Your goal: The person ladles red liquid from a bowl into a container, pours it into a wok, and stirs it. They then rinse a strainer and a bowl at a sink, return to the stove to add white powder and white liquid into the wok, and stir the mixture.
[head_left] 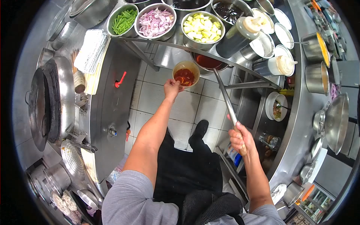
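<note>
My left hand grips the near rim of a round, yellowish plastic tub. Red-brown sauce with darker bits lies in it, over the tiled floor. My right hand is wrapped round the wooden end of a long-handled wok ladle. Its metal shaft slopes up and to the left, reaching a metal pot of red sauce half under the shelf. The ladle's head is hidden there. The tub is just left of the pot.
Above, a steel shelf bears bowls of green pieces, sliced onion and pale chopped vegetable, with dark squeeze bottles. A stove counter with a wok stands left. At right, a steel counter holds pots and bowls.
</note>
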`<state>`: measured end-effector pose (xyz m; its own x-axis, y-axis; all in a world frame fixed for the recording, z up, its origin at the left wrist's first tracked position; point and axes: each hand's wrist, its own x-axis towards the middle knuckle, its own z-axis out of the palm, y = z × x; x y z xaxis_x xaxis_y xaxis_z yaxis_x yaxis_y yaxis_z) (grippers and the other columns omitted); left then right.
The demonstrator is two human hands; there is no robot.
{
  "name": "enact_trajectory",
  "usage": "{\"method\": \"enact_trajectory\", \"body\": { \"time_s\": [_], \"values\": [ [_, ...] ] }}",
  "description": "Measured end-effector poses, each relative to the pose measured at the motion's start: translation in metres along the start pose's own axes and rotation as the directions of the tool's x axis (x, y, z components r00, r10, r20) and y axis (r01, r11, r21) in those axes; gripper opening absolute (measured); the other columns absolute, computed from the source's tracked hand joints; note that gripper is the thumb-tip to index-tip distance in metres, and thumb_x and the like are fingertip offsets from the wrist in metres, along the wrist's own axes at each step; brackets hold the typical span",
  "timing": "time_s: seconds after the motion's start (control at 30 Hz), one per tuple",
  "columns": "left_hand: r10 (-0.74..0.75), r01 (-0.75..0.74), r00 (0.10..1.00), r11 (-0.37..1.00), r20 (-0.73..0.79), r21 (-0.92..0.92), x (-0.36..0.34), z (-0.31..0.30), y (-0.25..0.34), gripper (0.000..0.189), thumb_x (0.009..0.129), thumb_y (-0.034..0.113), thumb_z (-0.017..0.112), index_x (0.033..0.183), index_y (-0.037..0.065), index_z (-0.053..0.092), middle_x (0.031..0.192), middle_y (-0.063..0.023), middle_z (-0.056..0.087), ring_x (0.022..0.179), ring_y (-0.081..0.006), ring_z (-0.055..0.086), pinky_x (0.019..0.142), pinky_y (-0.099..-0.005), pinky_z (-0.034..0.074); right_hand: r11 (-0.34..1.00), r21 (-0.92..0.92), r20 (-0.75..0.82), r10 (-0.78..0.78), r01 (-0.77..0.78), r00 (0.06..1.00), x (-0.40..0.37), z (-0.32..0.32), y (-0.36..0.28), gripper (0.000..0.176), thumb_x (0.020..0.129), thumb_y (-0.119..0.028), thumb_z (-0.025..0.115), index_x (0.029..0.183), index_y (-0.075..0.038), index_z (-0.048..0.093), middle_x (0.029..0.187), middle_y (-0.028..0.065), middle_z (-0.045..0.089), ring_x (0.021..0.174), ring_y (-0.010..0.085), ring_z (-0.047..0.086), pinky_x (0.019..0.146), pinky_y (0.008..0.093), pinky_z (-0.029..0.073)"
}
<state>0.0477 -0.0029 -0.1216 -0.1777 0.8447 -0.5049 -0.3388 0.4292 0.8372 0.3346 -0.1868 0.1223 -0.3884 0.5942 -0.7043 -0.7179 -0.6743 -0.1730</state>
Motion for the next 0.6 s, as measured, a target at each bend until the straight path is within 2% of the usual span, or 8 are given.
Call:
{"method": "enact_trajectory", "body": {
  "time_s": [0.17, 0.27, 0.3, 0.4, 0.43, 0.5, 0.53, 0.6],
  "values": [
    [-0.004, 0.004, 1.000, 0.997, 0.007, 0.074, -0.007, 0.000, 0.004, 0.018, 0.090, 0.001, 0.060, 0.090, 0.003, 0.042, 0.080, -0.0094, 0.059, 0.061, -0.0223, 0.070, 0.052, -0.0309, 0.062, 0.982, -0.190, -0.023, 0.008, -0.012, 1.000, -0.015, 0.000, 0.019, 0.043, 0.104, -0.027, 0.045, 0.147, -0.020, 0.039, 0.063, -0.0024, 0.037, 0.040, 0.0052, 0.033, 0.033, 0.0211, 0.033],
    [-0.008, 0.005, 0.999, 0.996, 0.032, 0.091, -0.012, 0.002, 0.006, 0.017, 0.090, 0.000, 0.059, 0.090, 0.003, 0.042, 0.079, -0.0092, 0.059, 0.062, -0.0226, 0.070, 0.052, -0.0313, 0.061, 0.926, -0.378, -0.095, -0.021, -0.017, 0.995, -0.014, -0.006, 0.031, 0.043, 0.104, -0.024, 0.046, 0.146, -0.022, 0.038, 0.063, 0.0004, 0.042, 0.039, 0.0074, 0.036, 0.034, 0.0239, 0.035],
    [-0.006, 0.004, 0.999, 0.996, 0.031, 0.092, -0.014, 0.003, 0.007, 0.017, 0.090, 0.000, 0.059, 0.090, 0.003, 0.042, 0.079, -0.0092, 0.059, 0.062, -0.0226, 0.070, 0.052, -0.0313, 0.061, 0.926, -0.377, -0.093, -0.020, -0.016, 0.995, -0.014, -0.007, 0.035, 0.043, 0.104, -0.024, 0.046, 0.146, -0.022, 0.038, 0.063, 0.0004, 0.042, 0.039, 0.0074, 0.036, 0.034, 0.0239, 0.035],
    [-0.001, -0.004, 0.999, 0.996, 0.049, 0.090, -0.018, 0.004, 0.006, 0.016, 0.090, 0.000, 0.058, 0.090, 0.003, 0.042, 0.077, -0.0086, 0.059, 0.062, -0.0227, 0.070, 0.053, -0.0314, 0.061, 0.808, -0.589, -0.192, -0.154, 0.012, 0.969, -0.015, -0.007, 0.046, 0.051, 0.103, -0.017, 0.045, 0.152, -0.019, 0.031, 0.064, 0.0007, 0.043, 0.040, 0.0088, 0.038, 0.037, 0.0247, 0.038],
    [-0.006, 0.001, 0.999, 0.995, 0.052, 0.095, -0.019, 0.003, 0.006, 0.016, 0.090, -0.001, 0.058, 0.090, 0.003, 0.042, 0.076, -0.0082, 0.059, 0.062, -0.0225, 0.070, 0.053, -0.0313, 0.061, 0.809, -0.588, -0.194, -0.153, 0.011, 0.969, -0.015, -0.008, 0.047, 0.051, 0.103, -0.017, 0.045, 0.152, -0.019, 0.031, 0.064, 0.0007, 0.043, 0.040, 0.0088, 0.038, 0.037, 0.0247, 0.038],
    [-0.013, 0.008, 0.998, 0.995, 0.057, 0.098, -0.017, 0.001, 0.003, 0.016, 0.090, -0.001, 0.058, 0.090, 0.003, 0.042, 0.075, -0.0079, 0.059, 0.062, -0.0224, 0.070, 0.053, -0.0313, 0.062, 0.699, -0.714, -0.167, -0.210, 0.028, 0.963, -0.016, -0.010, 0.049, 0.058, 0.101, -0.015, 0.049, 0.155, -0.016, 0.026, 0.061, -0.0004, 0.043, 0.041, 0.0089, 0.041, 0.039, 0.0258, 0.040],
    [-0.027, 0.022, 0.997, 0.996, 0.068, 0.084, -0.015, -0.001, 0.002, 0.016, 0.090, 0.000, 0.058, 0.090, 0.003, 0.042, 0.076, -0.0080, 0.059, 0.062, -0.0224, 0.070, 0.054, -0.0313, 0.062, 0.699, -0.714, -0.170, -0.209, 0.026, 0.963, -0.017, -0.012, 0.050, 0.058, 0.101, -0.015, 0.049, 0.155, -0.016, 0.026, 0.061, -0.0004, 0.043, 0.041, 0.0089, 0.041, 0.039, 0.0258, 0.040],
    [-0.043, 0.038, 0.996, 0.997, 0.076, 0.067, -0.016, -0.001, 0.003, 0.016, 0.090, 0.000, 0.058, 0.090, 0.003, 0.042, 0.076, -0.0081, 0.059, 0.062, -0.0224, 0.070, 0.054, -0.0312, 0.062, 0.551, -0.833, -0.130, -0.300, 0.060, 0.945, -0.019, -0.016, 0.054, 0.060, 0.100, -0.014, 0.051, 0.155, -0.013, 0.027, 0.058, -0.0016, 0.043, 0.041, 0.0085, 0.041, 0.041, 0.0256, 0.039]
  ]
}}
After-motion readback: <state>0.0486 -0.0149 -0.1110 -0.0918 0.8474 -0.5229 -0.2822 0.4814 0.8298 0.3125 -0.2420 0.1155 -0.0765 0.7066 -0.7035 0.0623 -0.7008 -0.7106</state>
